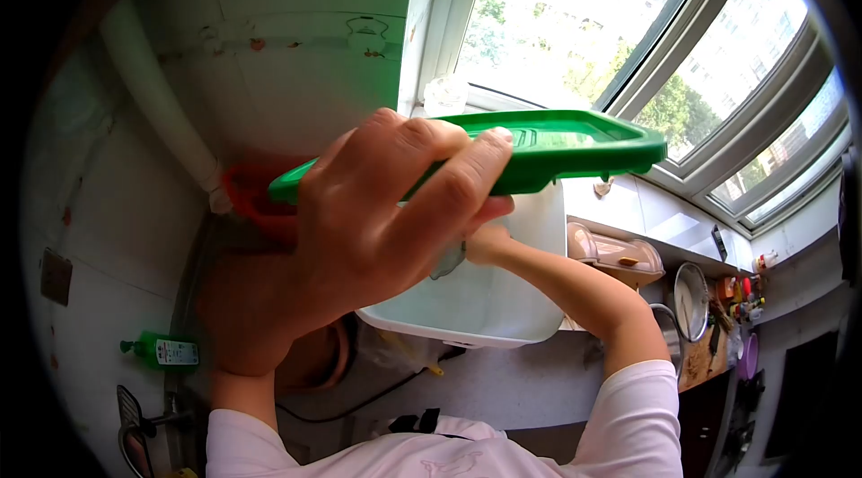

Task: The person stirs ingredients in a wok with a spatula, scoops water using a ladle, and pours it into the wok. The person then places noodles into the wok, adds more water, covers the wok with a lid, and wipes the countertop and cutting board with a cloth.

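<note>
My left hand (386,200) is raised close to the camera, its fingers wrapped round a green plastic tray-like piece (575,155) with a raised rim. Lower down and farther off, my right hand (488,243) reaches into a large white basin (467,327). Its fingers are mostly hidden behind my left hand. A greyish, see-through thing (447,261) shows beside the right hand, too little of it visible to name.
A red basket (247,200) stands behind the left forearm. At the far left is a green bottle (166,351). Right of the basin are a beige container (620,254), a metal pan lid (690,301) and a cutting board (705,361). A glass jar (445,96) stands by the window.
</note>
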